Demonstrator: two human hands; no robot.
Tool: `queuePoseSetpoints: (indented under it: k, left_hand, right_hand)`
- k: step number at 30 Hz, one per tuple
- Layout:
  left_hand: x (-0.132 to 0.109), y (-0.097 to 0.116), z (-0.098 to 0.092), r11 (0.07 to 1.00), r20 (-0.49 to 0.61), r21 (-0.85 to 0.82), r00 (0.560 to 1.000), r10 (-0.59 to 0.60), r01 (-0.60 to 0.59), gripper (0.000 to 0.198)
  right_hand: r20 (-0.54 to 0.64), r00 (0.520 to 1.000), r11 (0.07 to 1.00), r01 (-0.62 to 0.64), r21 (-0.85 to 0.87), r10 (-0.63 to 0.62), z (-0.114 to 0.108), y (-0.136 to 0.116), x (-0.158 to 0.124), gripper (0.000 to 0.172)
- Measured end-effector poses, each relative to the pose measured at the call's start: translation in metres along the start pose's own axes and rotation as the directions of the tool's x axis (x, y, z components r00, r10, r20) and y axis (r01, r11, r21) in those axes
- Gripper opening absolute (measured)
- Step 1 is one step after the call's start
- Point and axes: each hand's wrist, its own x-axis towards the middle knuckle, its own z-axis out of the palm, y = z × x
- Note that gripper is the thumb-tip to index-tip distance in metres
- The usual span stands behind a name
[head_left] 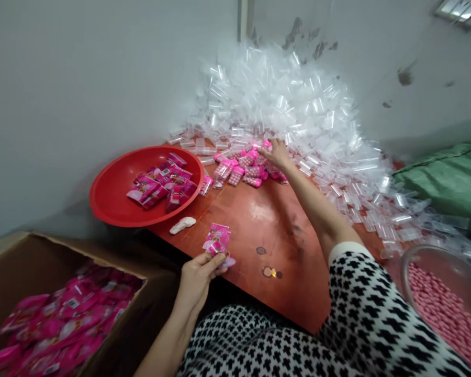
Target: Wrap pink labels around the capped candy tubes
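Near the table's front edge my left hand [202, 272] is closed, pinching a pink printed packet [219, 236] between thumb and fingers. Farther back, my right hand [277, 153] reaches to a pile of small clear bottles [235, 175] with pink caps and pink balls inside. Its fingers look apart at the pile's right side; the fingertips are partly hidden among the bottles, and I see nothing held.
A red basin [113, 209] with pink packets stands at left, above a cardboard box [157, 298] of more packets. Clear empty tubes [282, 99] heap up behind. A bowl [406, 267] of pink balls is at right. A white scrap [182, 225] lies on the orange table [251, 209].
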Motion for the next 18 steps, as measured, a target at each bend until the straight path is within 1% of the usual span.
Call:
queuePoseSetpoints:
  k: [1, 3, 4, 6, 7, 9, 12, 16, 18]
  left_hand:
    - [-0.001, 0.000, 0.000, 1.000, -0.013, -0.013, 1.000, -0.020, 0.019, 0.040]
    - [-0.003, 0.002, -0.002, 0.999, -0.046, -0.040, 0.998, -0.033, 0.032, 0.041]
    - [-0.003, 0.002, -0.004, 0.998, -0.065, -0.057, 0.998, -0.022, 0.019, 0.040]
    - [-0.001, 0.005, -0.007, 0.996, -0.096, -0.084, 0.995, 0.013, -0.021, 0.039]
    - [-0.001, 0.007, -0.008, 0.996, -0.103, -0.088, 0.994, 0.024, -0.033, 0.039]
    - [0.001, 0.010, -0.011, 0.997, -0.089, -0.070, 0.996, 0.008, -0.014, 0.040]
    - [0.002, 0.016, -0.014, 0.998, -0.018, -0.021, 0.998, -0.052, 0.052, 0.040]
    - [0.001, 0.020, -0.017, 0.997, 0.046, -0.015, 0.996, -0.074, 0.075, 0.039]
    - [-0.002, 0.021, -0.018, 0.997, 0.063, -0.029, 0.995, -0.076, 0.078, 0.040]
  right_hand:
    - [0.043, 0.999, 0.998, -0.017, -0.059, 0.019, 0.001, 0.003, 0.015, 0.065]
    - [0.139, 0.989, 0.990, -0.024, -0.139, 0.043, 0.006, 0.007, 0.031, 0.070]
    - [0.182, 0.982, 0.986, -0.013, -0.164, 0.043, 0.009, 0.009, 0.033, 0.071]
    - [0.244, 0.970, 0.982, 0.030, -0.188, 0.017, 0.014, 0.012, 0.026, 0.069]
    - [0.261, 0.965, 0.980, 0.055, -0.190, -0.004, 0.016, 0.014, 0.019, 0.066]
    - [0.287, 0.956, 0.976, 0.113, -0.183, -0.057, 0.017, 0.015, -0.003, 0.063]
    - [0.326, 0.932, 0.960, 0.224, -0.169, -0.160, 0.014, 0.013, -0.045, 0.062]
    - [0.386, 0.879, 0.921, 0.359, -0.150, -0.280, 0.001, 0.004, -0.103, 0.061]
    - [0.441, 0.832, 0.902, 0.419, -0.102, -0.336, -0.008, 0.001, -0.121, 0.061]
